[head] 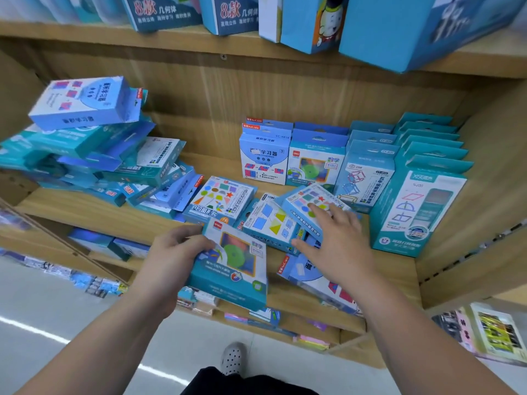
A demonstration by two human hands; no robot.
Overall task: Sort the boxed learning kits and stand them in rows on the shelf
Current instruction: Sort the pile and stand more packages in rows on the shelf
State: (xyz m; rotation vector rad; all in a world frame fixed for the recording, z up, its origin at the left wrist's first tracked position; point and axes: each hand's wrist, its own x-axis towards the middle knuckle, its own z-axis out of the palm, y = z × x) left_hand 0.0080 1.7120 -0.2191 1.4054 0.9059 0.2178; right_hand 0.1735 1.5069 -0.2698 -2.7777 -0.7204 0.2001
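Observation:
My left hand point(174, 252) grips a teal boxed kit with a green disc picture point(232, 266) by its left edge, holding it over the front of the wooden shelf point(137, 220). My right hand point(336, 238) reaches with straight fingers onto a tilted blue kit showing coloured shapes point(308, 201), fingertips touching its face. Loose kits lie flat around it: a shapes kit point(219, 199), a squares-and-triangles kit point(271, 223) and one at the shelf edge point(322, 283). Standing rows of kits point(313, 163) fill the back right, with tall teal boxes point(416, 206) at the far right.
A messy heap of blue and teal boxes point(94, 155) is piled at the shelf's left. Large blue boxes point(399, 27) stand on the shelf above. More items sit on the lower shelf point(256, 315). A rack of goods point(490, 332) stands at lower right; my shoe point(233, 357) is on the floor.

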